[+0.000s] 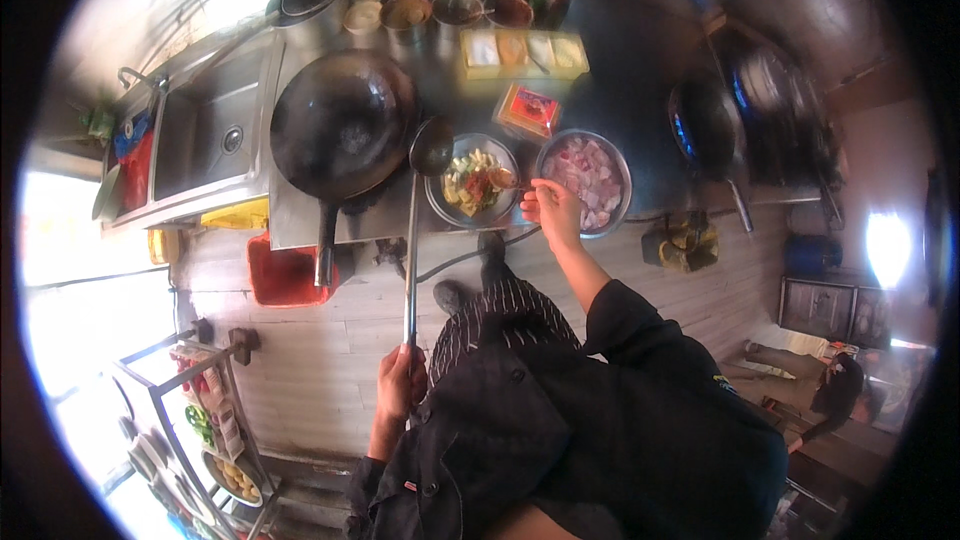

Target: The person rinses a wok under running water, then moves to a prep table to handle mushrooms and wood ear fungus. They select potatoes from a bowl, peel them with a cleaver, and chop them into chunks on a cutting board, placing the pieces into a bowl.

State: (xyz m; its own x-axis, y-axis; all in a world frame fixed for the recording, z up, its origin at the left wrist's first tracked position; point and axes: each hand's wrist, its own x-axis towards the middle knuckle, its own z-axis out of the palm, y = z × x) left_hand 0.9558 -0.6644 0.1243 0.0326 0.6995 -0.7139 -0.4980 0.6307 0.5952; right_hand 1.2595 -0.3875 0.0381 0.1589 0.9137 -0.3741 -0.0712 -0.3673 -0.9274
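My left hand (401, 384) grips the long metal handle of a ladle (433, 146). The ladle's dark bowl rests between the wok and a metal bowl (430, 199) of chopped pale and yellowish pieces (470, 202) with reddish-brown seasoning on top. Over that bowl is a small spoon (504, 178), its handle in the fingers of my right hand (556, 211). Beside it, partly behind my right hand, stands a metal bowl (628, 199) of raw, cut pink meat (585, 172). A black wok (341, 124) sits left of the ladle, its handle over the counter edge.
Behind the bowls lie a red-and-orange packet (531, 109) and a yellow seasoning box (525, 75) with compartments. Several condiment pots (409, 11) stand farther back. A steel sink (202, 157) is left; pans (705, 127) lie right. A red bin (292, 277) stands below. Another person (810, 382) is far right.
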